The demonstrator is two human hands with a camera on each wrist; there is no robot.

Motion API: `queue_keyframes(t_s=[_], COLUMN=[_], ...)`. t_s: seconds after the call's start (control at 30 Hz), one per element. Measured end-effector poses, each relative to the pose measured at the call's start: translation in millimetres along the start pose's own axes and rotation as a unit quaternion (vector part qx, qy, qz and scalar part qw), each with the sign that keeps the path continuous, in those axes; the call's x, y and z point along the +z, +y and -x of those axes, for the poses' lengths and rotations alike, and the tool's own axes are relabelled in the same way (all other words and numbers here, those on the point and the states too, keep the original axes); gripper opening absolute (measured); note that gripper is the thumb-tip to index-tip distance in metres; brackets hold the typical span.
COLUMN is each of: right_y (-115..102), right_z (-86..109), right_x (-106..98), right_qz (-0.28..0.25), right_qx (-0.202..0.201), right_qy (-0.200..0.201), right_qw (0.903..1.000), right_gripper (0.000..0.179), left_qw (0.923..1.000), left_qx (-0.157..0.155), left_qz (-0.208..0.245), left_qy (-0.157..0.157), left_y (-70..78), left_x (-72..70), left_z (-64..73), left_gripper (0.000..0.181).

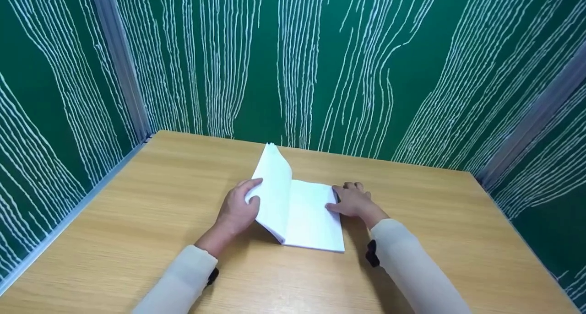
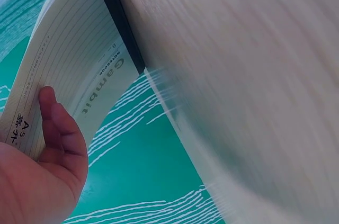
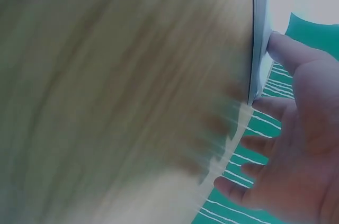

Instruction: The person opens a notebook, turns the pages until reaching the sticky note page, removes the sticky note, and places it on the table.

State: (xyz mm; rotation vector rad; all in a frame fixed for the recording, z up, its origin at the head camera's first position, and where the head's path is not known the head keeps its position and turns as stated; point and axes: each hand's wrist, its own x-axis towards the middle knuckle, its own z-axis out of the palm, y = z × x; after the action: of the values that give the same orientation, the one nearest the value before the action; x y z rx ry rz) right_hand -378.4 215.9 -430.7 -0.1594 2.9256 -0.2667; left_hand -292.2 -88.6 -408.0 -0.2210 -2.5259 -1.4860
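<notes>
A notebook (image 1: 315,215) with white pages lies open on the wooden table, its left part raised and tilted up. My left hand (image 1: 239,204) grips the outer edge of that raised part, thumb over the pages and fingers behind against the cover. In the left wrist view the cover (image 2: 79,60) shows thin lines, the printed words "Gambit" and "NOTEBOOK", and a dark spine strip. At the right page's outer edge is my right hand (image 1: 353,200), its thumb resting on the page. The right wrist view shows the right hand's other fingers spread, with the index finger at the notebook's edge (image 3: 259,49).
The wooden table (image 1: 160,213) extends around the notebook on all sides. Green panels (image 1: 258,76) with white wavy lines stand behind and beside it, joined by grey posts (image 1: 121,57). Both forearms wear light sleeves (image 1: 183,277) with dark objects at the wrists.
</notes>
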Motion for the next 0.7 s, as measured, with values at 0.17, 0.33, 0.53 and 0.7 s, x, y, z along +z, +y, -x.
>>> queue_keyframes(t_s=[0.17, 0.33, 0.53, 0.7], right_y=[-1.2, -1.8, -3.1, -4.0], right_z=[0.2, 0.3, 1.1, 2.0], right_x=[0.7, 2.3, -0.5, -4.3], right_qz=[-0.003, -0.016, -0.059, -0.06], right_qx=[-0.004, -0.008, -0.014, -0.037], right_qy=[0.007, 0.025, 0.057, 0.078], right_qw=[1.0, 0.9995, 0.9966, 0.9945], right_gripper=[0.074, 0.071, 0.065, 0.053], left_qw=[1.0, 0.9999, 0.9999, 1.0], left_qx=[-0.005, -0.015, -0.012, -0.002], left_qz=[-0.001, -0.001, -0.002, -0.008], left_qy=[0.002, -0.001, 0.004, 0.0], left_y=[0.4, 0.9, 2.5, 1.8], left_x=[0.3, 1.6, 1.4, 0.7], left_z=[0.0, 1.2, 1.3, 1.5], left_gripper=[0.045, 0.045, 0.044, 0.046])
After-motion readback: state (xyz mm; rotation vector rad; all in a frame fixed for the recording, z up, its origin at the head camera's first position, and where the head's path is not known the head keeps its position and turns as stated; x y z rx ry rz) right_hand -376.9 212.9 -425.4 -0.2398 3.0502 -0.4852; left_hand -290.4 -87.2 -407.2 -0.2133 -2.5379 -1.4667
